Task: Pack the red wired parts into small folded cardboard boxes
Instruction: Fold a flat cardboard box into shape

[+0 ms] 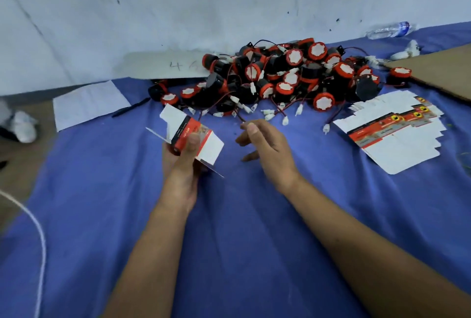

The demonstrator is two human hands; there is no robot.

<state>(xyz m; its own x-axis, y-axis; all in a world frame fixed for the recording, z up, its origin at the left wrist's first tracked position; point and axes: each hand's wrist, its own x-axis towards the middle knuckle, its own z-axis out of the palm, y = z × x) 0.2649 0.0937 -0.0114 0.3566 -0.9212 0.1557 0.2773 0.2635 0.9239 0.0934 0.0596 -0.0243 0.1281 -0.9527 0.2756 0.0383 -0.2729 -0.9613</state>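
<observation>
A small cardboard box (190,136), red-printed with white flaps standing open, is gripped in the left hand (182,164). The thumb is pressed flat on the red panel; the other fingers are curled behind the box and hidden by it. Whether the box holds anything cannot be told.

The right hand (265,143) is held just right of the box, apart from it. Its fingers are loosely bent and spread, and its thumb and forefinger meet at the tip, just where a thin red wire (240,117) from the heap comes down. Motion blur keeps it unclear whether that wire is pinched.

Just beyond both sets of fingertips a heap of red wired parts (280,78) is piled on a blue cloth (229,241): round black bodies with red rims and white faces, trailing red and black wires with white plugs. Individual parts deep in the heap are hard to separate.

To the right of the right hand's fingers, well apart, a fanned stack of flat unfolded boxes (392,134) is laid out. Beyond the left fingers, a white paper sheet (89,104) and a dark pen (131,111) can be seen. A brown cardboard sheet (438,70) is cut off by the right edge, with a blurred plastic bottle (390,30) behind it. A white cord (40,236) runs off the bottom left.
</observation>
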